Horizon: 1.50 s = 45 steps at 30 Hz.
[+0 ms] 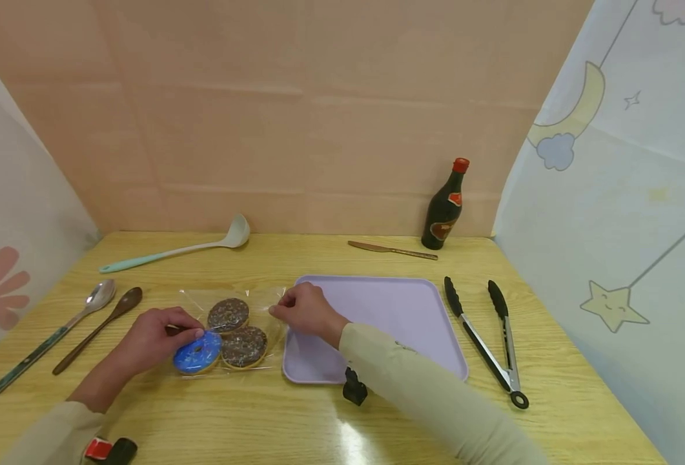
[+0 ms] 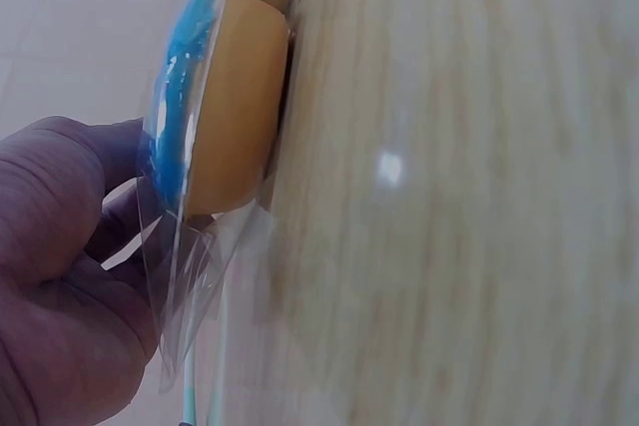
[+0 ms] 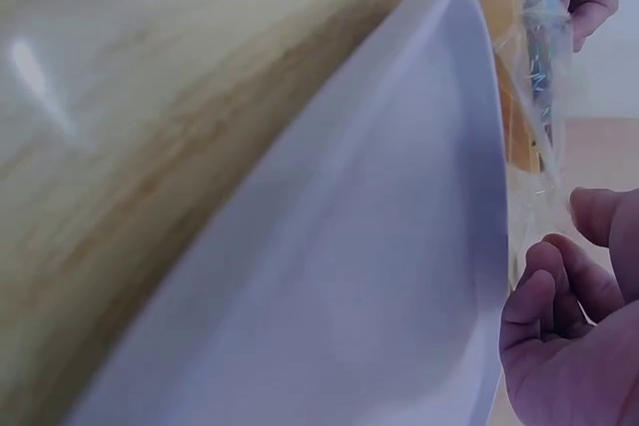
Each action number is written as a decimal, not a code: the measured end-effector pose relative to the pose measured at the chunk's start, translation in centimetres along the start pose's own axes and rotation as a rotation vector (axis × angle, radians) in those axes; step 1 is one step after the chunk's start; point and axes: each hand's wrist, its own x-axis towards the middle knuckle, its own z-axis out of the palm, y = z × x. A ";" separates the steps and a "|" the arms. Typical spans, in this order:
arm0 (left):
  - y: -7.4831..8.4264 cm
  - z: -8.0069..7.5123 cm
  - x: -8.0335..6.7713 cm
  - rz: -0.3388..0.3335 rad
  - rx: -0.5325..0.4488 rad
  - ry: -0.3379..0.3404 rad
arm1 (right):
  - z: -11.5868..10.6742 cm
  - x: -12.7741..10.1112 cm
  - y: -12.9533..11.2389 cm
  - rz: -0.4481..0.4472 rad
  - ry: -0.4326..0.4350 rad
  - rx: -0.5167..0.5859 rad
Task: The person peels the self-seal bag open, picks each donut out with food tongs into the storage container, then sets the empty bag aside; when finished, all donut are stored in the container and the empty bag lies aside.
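Note:
A clear plastic bag (image 1: 272, 300) lies on the table, holding one blue-iced donut (image 1: 198, 352) and two chocolate donuts (image 1: 228, 315) with sprinkles. My left hand (image 1: 159, 339) pinches the bag's left side, thumb beside the blue donut; the left wrist view shows the film bunched between the fingers of this hand (image 2: 70, 236). At the bag's upper right edge, my right hand (image 1: 307, 311) holds the film at its fingertips, its wrist over the lilac tray (image 1: 385, 303). From the right wrist, the thumb and curled fingers of that hand (image 3: 579, 316) show beside the film.
Left of the bag lie a metal spoon (image 1: 99, 296) and a wooden spoon (image 1: 127, 301). A ladle (image 1: 234, 234) and a knife (image 1: 377, 248) lie at the back, near a dark bottle (image 1: 442, 213). Tongs (image 1: 507, 349) rest spread right of the tray.

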 end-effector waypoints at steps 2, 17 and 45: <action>0.1 0.0 0.0 0.002 -0.006 -0.001 | 0.2 0.3 0.1 0.005 0.006 -0.009; 0.4 -0.1 0.1 -0.016 -0.025 -0.033 | -0.1 0.5 0.9 -0.051 0.056 -0.063; 0.2 -0.2 0.2 -0.052 0.012 -0.058 | -0.6 -0.2 2.0 -0.002 0.067 -0.033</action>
